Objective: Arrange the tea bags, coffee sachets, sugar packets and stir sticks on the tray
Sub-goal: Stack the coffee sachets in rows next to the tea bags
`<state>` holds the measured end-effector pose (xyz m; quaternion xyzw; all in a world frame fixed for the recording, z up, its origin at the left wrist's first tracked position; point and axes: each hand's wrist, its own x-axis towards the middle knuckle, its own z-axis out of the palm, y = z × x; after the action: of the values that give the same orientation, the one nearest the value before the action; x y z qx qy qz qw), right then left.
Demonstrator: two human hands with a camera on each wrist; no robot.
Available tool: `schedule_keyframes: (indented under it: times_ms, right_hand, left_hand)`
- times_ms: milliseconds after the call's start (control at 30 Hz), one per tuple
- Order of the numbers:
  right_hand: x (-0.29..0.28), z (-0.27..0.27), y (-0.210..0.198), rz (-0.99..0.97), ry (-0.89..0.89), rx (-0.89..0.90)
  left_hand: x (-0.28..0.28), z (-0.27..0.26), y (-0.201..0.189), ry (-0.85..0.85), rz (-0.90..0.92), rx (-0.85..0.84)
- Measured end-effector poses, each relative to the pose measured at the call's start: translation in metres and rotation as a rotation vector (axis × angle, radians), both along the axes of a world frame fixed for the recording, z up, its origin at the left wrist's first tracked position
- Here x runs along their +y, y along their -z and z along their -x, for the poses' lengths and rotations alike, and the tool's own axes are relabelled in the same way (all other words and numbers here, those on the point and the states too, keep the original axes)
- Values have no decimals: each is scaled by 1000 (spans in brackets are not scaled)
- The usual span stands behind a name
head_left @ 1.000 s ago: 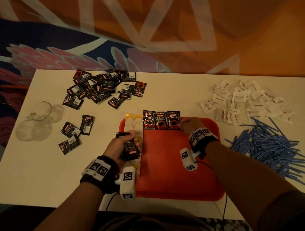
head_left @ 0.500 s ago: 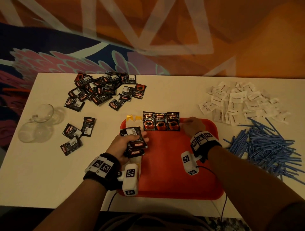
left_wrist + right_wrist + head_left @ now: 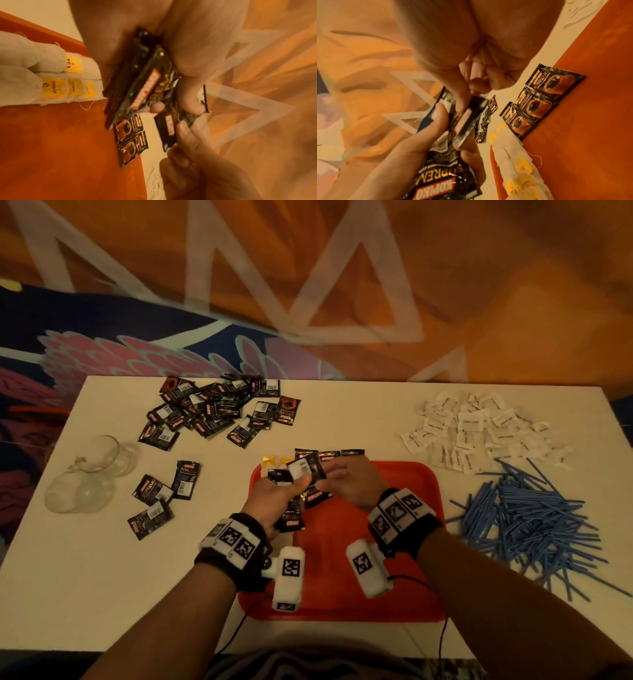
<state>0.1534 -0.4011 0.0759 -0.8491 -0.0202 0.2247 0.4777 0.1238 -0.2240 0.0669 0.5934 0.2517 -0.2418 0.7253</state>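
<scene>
While our left hand [image 3: 274,494] grips a small fan of coffee sachets [image 3: 294,518] over the near-left part of the red tray [image 3: 342,594], our right hand [image 3: 349,484], touching it from the right, pinches the top sachet [image 3: 306,469]. Just beyond lies the row of 3 sachets [image 3: 534,104] along the tray's far edge, long axes pointing away from us. We judge the open spot is to the right of that row, nearer our right hand.
</scene>
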Motion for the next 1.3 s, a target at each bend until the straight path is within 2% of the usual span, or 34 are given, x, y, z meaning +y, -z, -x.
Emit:
schedule_keyframes:
  times_ms: [67, 133, 200, 267, 333, 400, 500, 567, 667, 767, 967, 1100, 1200, 1300]
  right_hand:
    - [-1, 0, 0, -70, 189, -22]
    - [-1, 2, -2, -139, 307, -102]
    - [2, 7, -6, -168, 274, -185]
    - [6, 12, -7, -231, 183, -185]
    - [9, 16, -3, -292, 109, -152]
    - [10, 20, -1, -271, 97, -165]
    - [13, 23, -2, -267, 218, -70]
    - [14, 23, -1, -216, 222, 19]
    - [15, 21, 4, -34, 122, 15]
    - [15, 19, 9, -50, 148, 44]
    - [19, 22, 19, 36, 98, 90]
    - [23, 25, 26, 117, 69, 114]
    - [23, 18, 36, 193, 139, 141]
    - [23, 4, 50, 275, 234, 187]
  left_hand:
    - [1, -2, -6, -45, -13, 41]
    - [5, -3, -6, -76, 25, 151]
    - [8, -2, -6, -78, 108, 251]
    - [8, -1, -10, -57, 155, 291]
    - [8, -1, -14, -58, 152, 250]
    - [8, -2, -13, -121, 93, 165]
    - [10, -5, -10, -189, 32, 95]
    - [12, -6, -10, -194, 18, 70]
    - [13, -7, -11, -137, -20, 58]
    - [13, -8, -8, -115, -122, 51]
    - [13, -5, 3, -39, -167, 48]
    - [22, -4, 9, -90, -244, 39]
    - [34, -5, 13, -151, -277, 68]
    - [50, -3, 16, -167, -235, 112]
